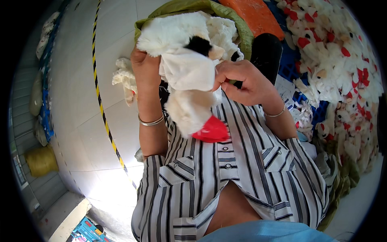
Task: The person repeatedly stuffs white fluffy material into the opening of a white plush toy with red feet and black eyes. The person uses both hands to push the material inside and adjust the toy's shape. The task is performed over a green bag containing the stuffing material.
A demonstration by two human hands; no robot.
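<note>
In front of my chest hangs an unstuffed white plush toy skin [187, 70], its smooth cloth backing partly turned outward. A black patch [198, 46] shows near its top, and a red tip [212, 130] dangles at the bottom against my striped shirt. My left hand [144, 64] grips the skin's left side, with most fingers hidden behind the white fur. At the opposite edge of the cloth, my right hand [245, 80] is closed in a pinch, thumb and forefinger together. Just beyond my hands, an olive-green sack [245, 32] holds more white plush pieces.
Many white and red plush pieces [322, 52] are heaped at the right, by blue plastic crates [287, 68]. An orange block [258, 18] lies behind the sack. One loose plush piece [125, 76] rests left of my arm, near black-and-yellow floor tape [100, 105].
</note>
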